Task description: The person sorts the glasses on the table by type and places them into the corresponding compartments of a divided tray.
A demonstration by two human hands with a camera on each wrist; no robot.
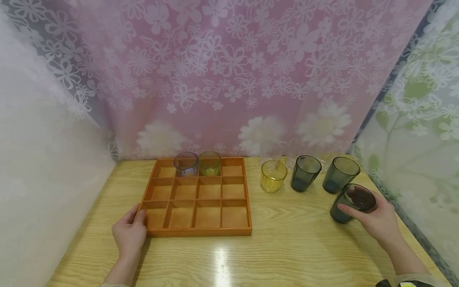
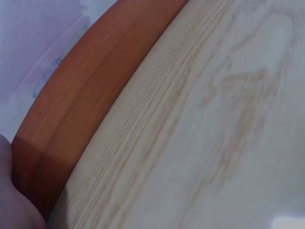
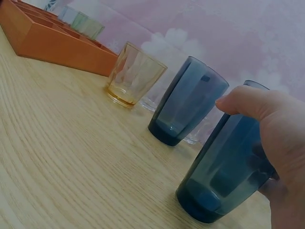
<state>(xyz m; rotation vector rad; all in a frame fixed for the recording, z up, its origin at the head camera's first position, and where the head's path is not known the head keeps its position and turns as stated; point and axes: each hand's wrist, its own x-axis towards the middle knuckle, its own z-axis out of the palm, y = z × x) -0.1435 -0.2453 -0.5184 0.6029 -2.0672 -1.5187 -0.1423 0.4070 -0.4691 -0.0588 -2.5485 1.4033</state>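
I have an open lane leftward along the front of the table [image 1: 287, 247] from my right hand [image 1: 381, 219] to the nearer two rows of the tray [image 1: 199, 232], with a yellow glass [image 1: 273, 178] and two dark tumblers [image 1: 303, 176] barring the way farther back, bluish glass [image 1: 185, 169] and green glass [image 1: 209, 168] blocking the rear row's middle.
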